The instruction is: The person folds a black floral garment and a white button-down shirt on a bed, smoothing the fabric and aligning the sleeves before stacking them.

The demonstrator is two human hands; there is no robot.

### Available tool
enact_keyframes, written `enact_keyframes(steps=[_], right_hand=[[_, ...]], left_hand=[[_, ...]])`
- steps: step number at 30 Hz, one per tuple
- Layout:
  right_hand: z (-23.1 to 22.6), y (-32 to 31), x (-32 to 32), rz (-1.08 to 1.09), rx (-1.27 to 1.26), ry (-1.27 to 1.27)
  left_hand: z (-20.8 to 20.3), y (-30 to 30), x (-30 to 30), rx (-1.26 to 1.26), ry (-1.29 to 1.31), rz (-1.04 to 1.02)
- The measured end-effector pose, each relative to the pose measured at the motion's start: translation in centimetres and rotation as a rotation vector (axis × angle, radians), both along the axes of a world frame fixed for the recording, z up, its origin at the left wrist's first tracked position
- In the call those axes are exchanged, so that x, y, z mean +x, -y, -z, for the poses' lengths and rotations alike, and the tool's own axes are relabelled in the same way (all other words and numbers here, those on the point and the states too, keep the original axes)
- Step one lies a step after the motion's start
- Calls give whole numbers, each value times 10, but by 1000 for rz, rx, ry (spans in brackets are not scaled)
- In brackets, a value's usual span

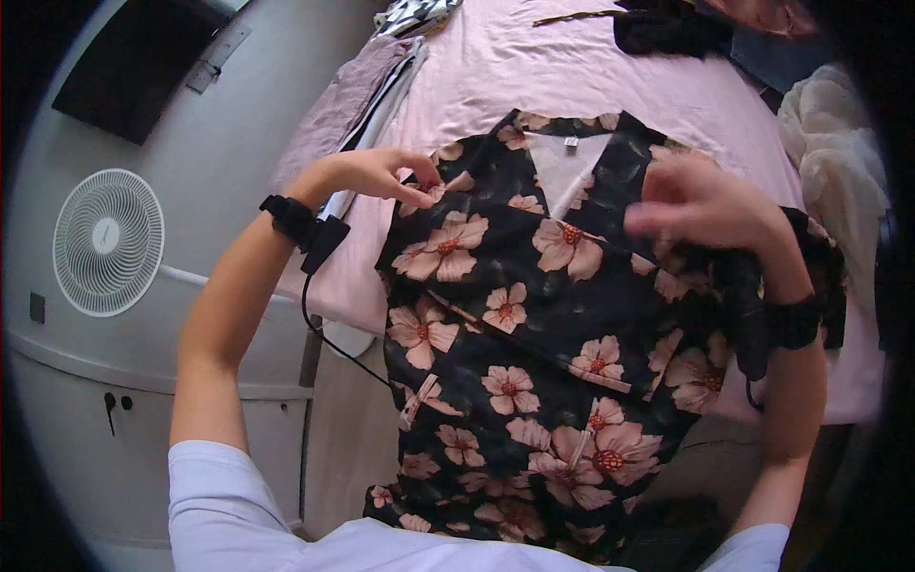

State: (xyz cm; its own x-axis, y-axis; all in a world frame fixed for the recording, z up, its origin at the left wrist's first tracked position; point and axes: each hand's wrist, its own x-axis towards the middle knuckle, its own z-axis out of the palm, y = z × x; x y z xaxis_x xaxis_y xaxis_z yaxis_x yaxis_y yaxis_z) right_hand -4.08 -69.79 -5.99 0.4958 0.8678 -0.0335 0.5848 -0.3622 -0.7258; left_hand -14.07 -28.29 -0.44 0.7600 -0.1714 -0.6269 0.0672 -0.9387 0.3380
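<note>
A black dress [534, 324] with large pink flowers and a V-neck lies face up over the bed's edge, its lower part hanging toward me. My left hand [386, 176] is at the dress's left shoulder, thumb and fingers curled in a pinch on a fold of the cloth. Over the right shoulder and sleeve is my right hand [710, 202], smeared by motion, so its grip does not show. A small white label [571, 143] sits inside the back of the neck. Each wrist wears a black strapped device with a cable.
Pink bedding [505, 67] covers the bed. Folded clothes [357, 100] lie along its left side, dark garments [672, 29] at the far right, and sheer cream fabric [829, 129] at the right edge. A white fan [108, 242] stands at left.
</note>
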Motion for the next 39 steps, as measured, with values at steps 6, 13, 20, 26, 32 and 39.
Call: enact_keyframes(steps=[6,13,20,26,32,39], right_hand=[[-12,1,-5,-438,-379,58],[24,27,48,70,196,-388],[19,28,32,175,67,-225],[10,25,32,204,152,-369],[16,31,32,263,164,-485],[-4,32,17,192,-28,-608]], left_hand=[[3,-30,17,18,-98,-108],[10,-54,-23,-218,369,-329],[21,30,-112,120,1027,198],[42,46,-153,303,985,201],[79,32,-173,361,988,59],[58,51,-165,423,1031,83]])
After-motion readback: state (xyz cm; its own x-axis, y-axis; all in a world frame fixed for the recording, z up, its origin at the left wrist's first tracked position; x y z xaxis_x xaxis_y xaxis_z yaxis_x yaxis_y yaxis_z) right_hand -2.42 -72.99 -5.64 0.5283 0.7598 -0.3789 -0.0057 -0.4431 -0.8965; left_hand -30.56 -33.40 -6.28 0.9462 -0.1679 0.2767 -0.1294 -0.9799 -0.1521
